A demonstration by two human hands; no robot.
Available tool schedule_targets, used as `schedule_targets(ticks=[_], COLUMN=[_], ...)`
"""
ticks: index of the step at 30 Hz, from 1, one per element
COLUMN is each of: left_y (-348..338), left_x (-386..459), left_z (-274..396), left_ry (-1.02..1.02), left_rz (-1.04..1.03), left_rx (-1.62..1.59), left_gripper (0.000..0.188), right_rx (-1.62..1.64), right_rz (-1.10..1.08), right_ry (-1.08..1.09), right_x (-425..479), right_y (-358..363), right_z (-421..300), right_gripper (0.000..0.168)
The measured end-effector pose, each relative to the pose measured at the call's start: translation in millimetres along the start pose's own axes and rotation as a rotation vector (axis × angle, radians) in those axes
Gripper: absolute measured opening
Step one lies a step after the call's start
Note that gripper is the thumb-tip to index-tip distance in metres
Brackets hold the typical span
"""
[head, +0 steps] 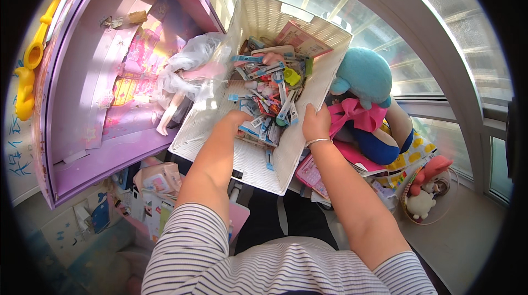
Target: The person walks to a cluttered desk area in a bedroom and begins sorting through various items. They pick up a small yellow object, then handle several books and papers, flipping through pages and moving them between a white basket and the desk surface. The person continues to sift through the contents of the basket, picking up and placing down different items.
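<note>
A white woven plastic basket [255,175] lies tilted before me, its inside facing me. Several small items are heaped in it: slim blue-and-white packages [266,71], a yellow-green toy [291,76] and a pink printed card or booklet [303,40] leaning on the far wall. My right hand [317,123] grips the basket's right wall, thumb inside. My left hand [240,121] reaches inside at the lower left, by a blue-and-white pack [258,130]; its fingers are mostly hidden, so I cannot tell whether it holds anything.
A purple toy cabinet or box [119,171] stands at left with a doll's legs [169,115] and clear plastic bags [192,64]. A blue plush toy [365,74] with a pink bow sits at right by the window. Further right is a round basket of plush toys [420,204].
</note>
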State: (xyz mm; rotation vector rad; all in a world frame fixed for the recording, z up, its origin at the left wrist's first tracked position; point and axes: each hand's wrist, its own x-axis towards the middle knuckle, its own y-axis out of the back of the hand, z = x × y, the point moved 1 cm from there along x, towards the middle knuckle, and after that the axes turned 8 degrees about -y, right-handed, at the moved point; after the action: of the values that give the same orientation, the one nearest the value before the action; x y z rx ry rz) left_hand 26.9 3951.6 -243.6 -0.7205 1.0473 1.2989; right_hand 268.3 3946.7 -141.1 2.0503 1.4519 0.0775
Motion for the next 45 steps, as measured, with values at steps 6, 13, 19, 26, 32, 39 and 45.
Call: schedule_targets(ticks=[6,13,19,26,32,39,45], left_y=[-11.8,13.0,39.3,18.0,-8.0,15.1,8.1], left_x=[-99.1,-271.9,-365.4,-421.6,-370.6,-395.2,-338.3], left_z=[66.9,60.9,-44.4,-218.3,-347.6,-265.7,-77.0], left_ry=[-0.506,-0.974,-0.92,-0.658,-0.109,-0.486,-0.931], left_rz=[0.304,0.758,0.558,0.79,0.857,1.208,0.787], left_rx=[0.744,0.693,-0.445,-1.089,-0.687,0.225,0.168], left_gripper=[0.029,0.02,0.031,0.041,0.042,0.034,0.021], right_rx=[-0.067,-0.149,-0.238,-0.247,-0.296,-0.418,-0.246], right_rz=[-0.004,0.009,0.008,-0.013,-0.005,-0.068,-0.022], right_ry=[-0.048,-0.098,-0.098,-0.116,-0.078,-0.024,-0.116], right_x=[3.7,5.0,8.5,4.6,14.6,41.4,10.8], right_y=[1.9,6.5,5.5,6.8,5.2,-4.6,5.2], right_z=[-10.7,-20.3,-16.0,-24.5,-17.0,16.4,-21.4], right_gripper=[0.032,0.033,0.034,0.037,0.037,0.037,0.036])
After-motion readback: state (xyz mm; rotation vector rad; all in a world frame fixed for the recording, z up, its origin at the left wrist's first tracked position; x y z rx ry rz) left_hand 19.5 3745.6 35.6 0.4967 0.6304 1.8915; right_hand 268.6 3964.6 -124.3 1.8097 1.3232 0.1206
